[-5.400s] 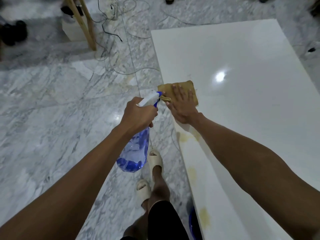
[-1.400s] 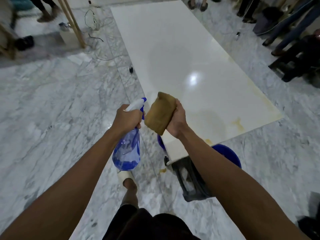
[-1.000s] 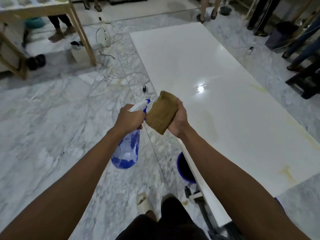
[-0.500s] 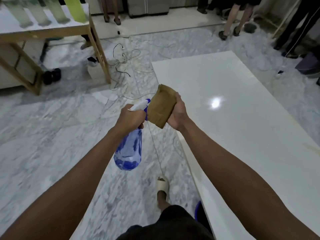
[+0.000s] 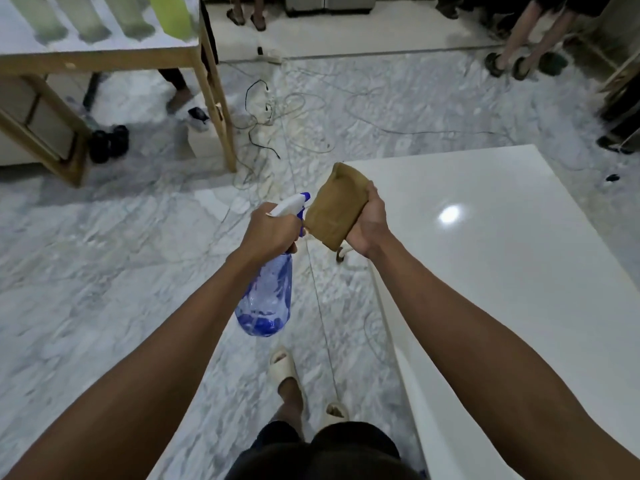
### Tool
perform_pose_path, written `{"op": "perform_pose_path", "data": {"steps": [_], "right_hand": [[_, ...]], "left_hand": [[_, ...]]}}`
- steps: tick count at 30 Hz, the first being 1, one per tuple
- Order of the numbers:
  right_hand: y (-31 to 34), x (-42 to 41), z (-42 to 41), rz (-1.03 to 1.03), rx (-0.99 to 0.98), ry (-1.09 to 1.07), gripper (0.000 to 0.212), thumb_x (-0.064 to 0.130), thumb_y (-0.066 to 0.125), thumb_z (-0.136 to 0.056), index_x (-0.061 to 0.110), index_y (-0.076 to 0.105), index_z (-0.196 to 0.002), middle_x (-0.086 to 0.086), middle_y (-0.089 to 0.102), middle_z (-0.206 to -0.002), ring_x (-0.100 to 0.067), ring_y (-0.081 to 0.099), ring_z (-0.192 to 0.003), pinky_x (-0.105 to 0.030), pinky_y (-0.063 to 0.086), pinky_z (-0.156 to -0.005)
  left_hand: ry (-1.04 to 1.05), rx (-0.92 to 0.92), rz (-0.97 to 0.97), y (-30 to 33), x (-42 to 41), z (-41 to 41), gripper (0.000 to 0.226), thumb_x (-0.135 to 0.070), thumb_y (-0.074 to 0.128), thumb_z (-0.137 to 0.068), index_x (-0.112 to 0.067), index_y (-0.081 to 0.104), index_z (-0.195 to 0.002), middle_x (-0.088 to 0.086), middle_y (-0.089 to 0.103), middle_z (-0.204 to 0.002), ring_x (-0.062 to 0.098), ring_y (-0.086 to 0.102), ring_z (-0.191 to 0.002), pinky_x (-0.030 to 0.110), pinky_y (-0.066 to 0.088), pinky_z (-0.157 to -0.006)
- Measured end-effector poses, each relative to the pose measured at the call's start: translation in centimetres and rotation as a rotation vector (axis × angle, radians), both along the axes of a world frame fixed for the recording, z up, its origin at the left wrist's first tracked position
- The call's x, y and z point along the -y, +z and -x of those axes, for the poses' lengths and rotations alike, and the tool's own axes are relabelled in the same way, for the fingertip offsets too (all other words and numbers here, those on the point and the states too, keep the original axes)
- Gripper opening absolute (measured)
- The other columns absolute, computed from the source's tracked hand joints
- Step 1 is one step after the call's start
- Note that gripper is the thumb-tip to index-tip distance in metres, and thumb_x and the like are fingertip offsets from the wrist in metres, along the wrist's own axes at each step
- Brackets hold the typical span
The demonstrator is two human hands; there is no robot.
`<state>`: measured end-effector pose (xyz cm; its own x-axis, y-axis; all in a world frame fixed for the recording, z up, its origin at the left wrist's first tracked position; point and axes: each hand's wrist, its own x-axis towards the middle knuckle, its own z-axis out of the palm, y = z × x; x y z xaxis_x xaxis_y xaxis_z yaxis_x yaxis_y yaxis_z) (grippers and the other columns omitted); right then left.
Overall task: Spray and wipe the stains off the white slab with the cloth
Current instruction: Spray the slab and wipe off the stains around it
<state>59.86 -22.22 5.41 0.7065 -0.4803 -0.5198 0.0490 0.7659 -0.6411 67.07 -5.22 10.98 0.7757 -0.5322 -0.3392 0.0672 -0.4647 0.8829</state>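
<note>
The white slab (image 5: 502, 258) fills the right side, glossy, with a light reflection on it; no stain shows on the part in view. My left hand (image 5: 272, 232) grips the head of a clear blue spray bottle (image 5: 268, 299), which hangs down over the floor left of the slab. My right hand (image 5: 369, 221) holds a folded brown cloth (image 5: 334, 209) upright in the air near the slab's far left corner. The bottle's white nozzle points at the cloth and nearly touches it.
Grey marble floor (image 5: 104, 271) lies to the left. A wooden table (image 5: 104, 53) stands at the back left, with tangled cables (image 5: 277, 112) beside its leg. Other people's legs (image 5: 519, 39) stand at the back. My sandalled feet (image 5: 287, 372) are next to the slab's edge.
I have lifted the cloth off the slab and hold it up by the nozzle. The view has travelled along the slab's left side to the far corner; both hands keep their pose.
</note>
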Motion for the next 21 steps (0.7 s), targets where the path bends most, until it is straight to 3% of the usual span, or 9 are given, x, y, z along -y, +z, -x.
{"op": "perform_pose_path", "data": {"steps": [3,6,10,11,15,17,19,21], "right_hand": [[-1.0,1.7,-3.5,-0.032,-0.001,-0.044,0.065,0.060,0.033,-0.101,0.008,0.059,-0.131,-0.018,0.063,-0.134,-0.035,0.058,-0.126,-0.051,0.044,-0.109],[-1.7,3.2,-5.9,-0.058,0.009,-0.061,0.061,0.058,0.031,-0.103,0.008,0.063,-0.120,-0.017,0.066,-0.127,-0.035,0.059,-0.124,-0.051,0.043,-0.110],[-2.4,5.3,-7.7,-0.076,-0.026,-0.084,0.062,0.058,0.032,-0.102,0.008,0.060,-0.127,-0.019,0.062,-0.134,-0.035,0.057,-0.127,-0.051,0.041,-0.112],[-2.7,5.9,-7.8,-0.072,-0.032,-0.082,0.062,0.058,0.032,-0.103,0.008,0.060,-0.126,-0.019,0.062,-0.135,-0.035,0.057,-0.127,-0.050,0.042,-0.111],[-4.3,8.8,-7.4,-0.019,-0.135,-0.056,0.063,0.058,0.036,-0.100,0.008,0.060,-0.131,-0.018,0.062,-0.134,-0.033,0.059,-0.126,-0.048,0.045,-0.108],[-5.2,11.1,-6.8,0.058,-0.220,-0.011,0.064,0.062,0.048,-0.095,0.010,0.063,-0.129,-0.015,0.065,-0.131,-0.032,0.063,-0.120,-0.050,0.048,-0.105],[-5.5,13.8,-6.5,0.225,-0.350,0.072,0.057,0.062,0.061,-0.087,0.012,0.071,-0.112,-0.010,0.071,-0.114,-0.032,0.068,-0.107,-0.046,0.053,-0.095],[-5.8,16.6,-7.0,0.472,-0.465,0.098,0.050,0.059,0.051,-0.095,0.016,0.072,-0.108,-0.005,0.072,-0.104,-0.029,0.068,-0.104,-0.039,0.053,-0.087]], "left_hand": [[-0.025,-0.025,-0.017,-0.7,2.1,-3.6,0.041,-0.002,0.051,-0.081,-0.015,0.075,-0.112,0.013,0.068,-0.078,0.008,0.050,-0.038,0.020,0.046,-0.044],[-0.021,-0.050,-0.073,-1.5,4.1,-6.2,0.038,-0.010,0.055,-0.073,-0.003,0.074,-0.106,0.013,0.067,-0.074,0.013,0.053,-0.041,0.022,0.047,-0.047],[-0.025,-0.139,-0.097,-2.6,6.6,-8.4,0.018,-0.005,0.054,-0.079,-0.008,0.069,-0.089,0.014,0.063,-0.067,0.021,0.053,-0.048,0.033,0.048,-0.058],[-0.027,-0.154,-0.098,-2.8,7.2,-8.8,0.020,-0.007,0.054,-0.077,-0.008,0.069,-0.089,0.014,0.064,-0.067,0.020,0.054,-0.046,0.032,0.049,-0.058],[-0.055,-0.201,-0.097,-3.5,9.2,-9.9,0.051,-0.010,0.053,-0.076,-0.028,0.071,-0.121,0.011,0.072,-0.084,0.013,0.057,-0.041,0.022,0.045,-0.047],[-0.057,-0.198,-0.082,-3.9,10.1,-10.2,0.053,-0.010,0.054,-0.079,-0.028,0.069,-0.125,0.011,0.071,-0.086,0.012,0.056,-0.041,0.021,0.044,-0.045],[-0.021,-0.192,-0.065,-4.5,10.9,-10.7,0.052,-0.016,0.055,-0.073,-0.021,0.072,-0.122,0.012,0.070,-0.085,0.012,0.057,-0.041,0.022,0.044,-0.045],[0.022,-0.187,-0.076,-5.2,11.7,-11.5,0.047,-0.018,0.055,-0.070,-0.011,0.074,-0.113,0.012,0.071,-0.083,0.012,0.057,-0.041,0.022,0.044,-0.045]]}}
